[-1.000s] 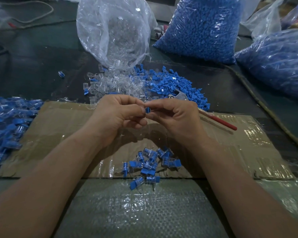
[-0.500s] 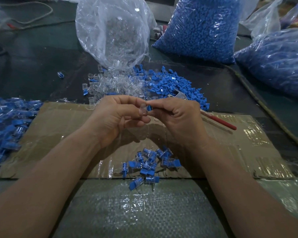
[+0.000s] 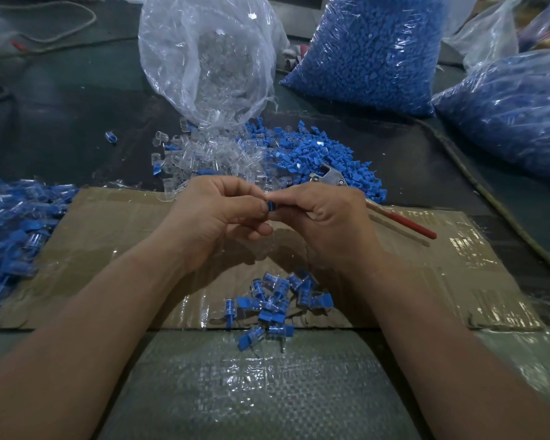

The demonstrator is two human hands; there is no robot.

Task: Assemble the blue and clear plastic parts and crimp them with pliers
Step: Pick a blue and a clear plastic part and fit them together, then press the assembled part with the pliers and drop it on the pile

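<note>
The left hand (image 3: 216, 217) and the right hand (image 3: 324, 223) meet above the cardboard (image 3: 108, 236). Their curled fingers (image 3: 235, 187) pinch one small blue part (image 3: 271, 206) between them, probably to seat it in its clear piece, which I cannot make out. The pliers (image 3: 404, 222) lie just behind the right hand, handy for crimping.

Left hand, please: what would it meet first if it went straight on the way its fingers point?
Probably the right hand: the left hand points rightward, and only the small blue part both pinch lies between them.
</note>
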